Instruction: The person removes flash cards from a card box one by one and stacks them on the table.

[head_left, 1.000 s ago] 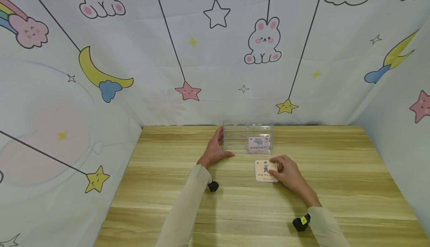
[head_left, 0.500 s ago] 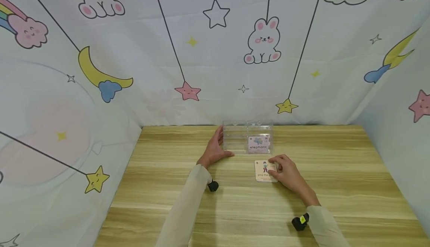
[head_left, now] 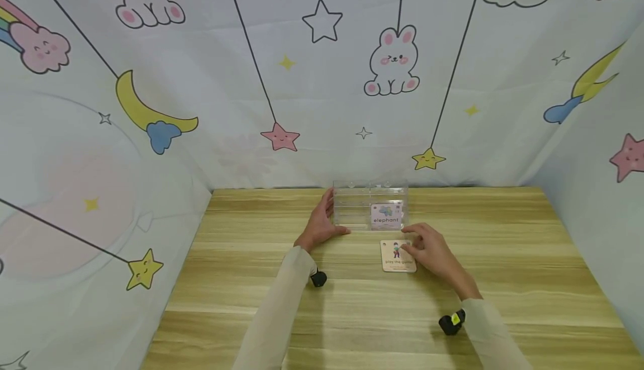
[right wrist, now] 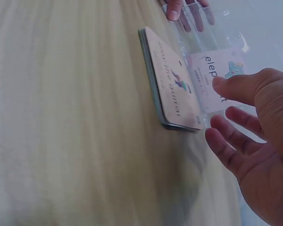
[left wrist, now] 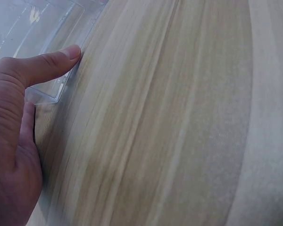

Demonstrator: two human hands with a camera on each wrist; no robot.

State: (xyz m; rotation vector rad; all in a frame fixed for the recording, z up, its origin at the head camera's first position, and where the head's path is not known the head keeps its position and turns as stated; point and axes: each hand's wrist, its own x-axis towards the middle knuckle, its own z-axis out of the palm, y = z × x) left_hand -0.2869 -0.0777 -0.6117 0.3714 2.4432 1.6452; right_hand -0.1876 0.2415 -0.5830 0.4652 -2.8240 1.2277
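A clear plastic card holder [head_left: 352, 212] with several compartments stands at the back of the table. My left hand [head_left: 319, 226] holds its left end, the thumb along the front lower edge and the other fingers at the side; in the left wrist view the thumb [left wrist: 52, 66] lies over the plastic. An "elephant" card [head_left: 386, 217] sits in the lower right compartment. In front lies a stack of cards [right wrist: 172, 84], topped by a "play the guitar" card [head_left: 394, 256]. My right hand [head_left: 435, 252] hovers at the stack's right side, thumb and fingers spread, holding nothing.
The wood-grain table [head_left: 241, 325] meets a white cloth backdrop [head_left: 327, 96] with printed stars, rabbits and clouds behind the holder and at both sides. Small black devices [head_left: 318, 278] are worn at the wrists.
My right hand has let go of the card stack's right edge; its fingers have spread and moved slightly up toward the holder. The left hand, the holder and the stack stay where they were.
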